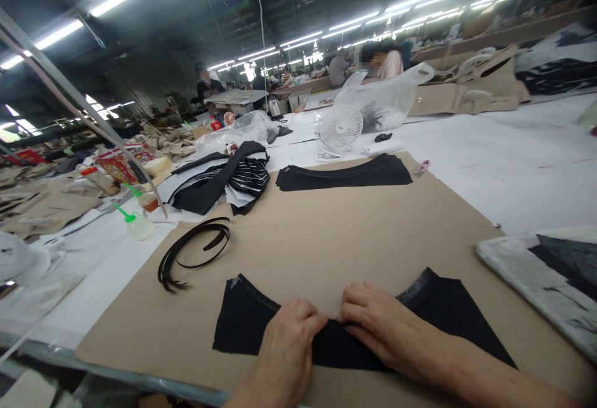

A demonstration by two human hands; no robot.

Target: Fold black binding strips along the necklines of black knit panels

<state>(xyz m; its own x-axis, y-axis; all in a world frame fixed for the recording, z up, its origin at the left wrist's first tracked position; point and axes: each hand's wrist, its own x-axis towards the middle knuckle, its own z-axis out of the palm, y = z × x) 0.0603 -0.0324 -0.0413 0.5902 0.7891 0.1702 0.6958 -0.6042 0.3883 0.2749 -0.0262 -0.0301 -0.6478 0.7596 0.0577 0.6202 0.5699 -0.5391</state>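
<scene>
A black fabric piece [247,324] with a curved upper edge lies flat on a sheet of brown cardboard [317,243]. My left hand [291,339] pinches the middle of that curved edge. Close to its right, my right hand [380,321] has its fingertips closed on the same edge, thumb below. A narrow folded strip runs along the curve, and my fingers partly cover it. Farther back on the cardboard rests a similar black piece [345,175]. A loose coil of thin black strips [205,243] sits to the left.
Striped and black fabric pieces [224,178] are heaped at the back left, near green-capped bottles [137,224]. A small white fan [340,128] and a plastic bag [387,100] stand behind. At right is a pale padded board [550,277]. Co-workers sit far off.
</scene>
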